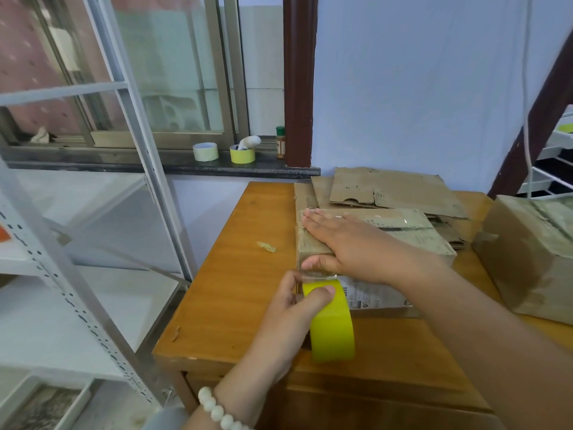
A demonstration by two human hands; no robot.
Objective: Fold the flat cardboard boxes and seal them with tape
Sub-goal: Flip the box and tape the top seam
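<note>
A small folded cardboard box (403,234) sits on the wooden table (235,290). My right hand (350,240) lies flat on its top with fingers straight, the thumb pressing clear tape against the near side. My left hand (291,318) grips a yellow tape roll (333,324) just below the box's near left corner. A strip of clear tape runs from the roll up onto the box. Flat cardboard sheets (387,190) lie stacked behind the box.
A larger folded box (533,259) stands at the right on the table. A scrap of tape (266,247) lies left of the small box. Two tape rolls (205,151) and a spice bottle (280,146) rest on the window sill. A metal shelf rack (93,259) stands left.
</note>
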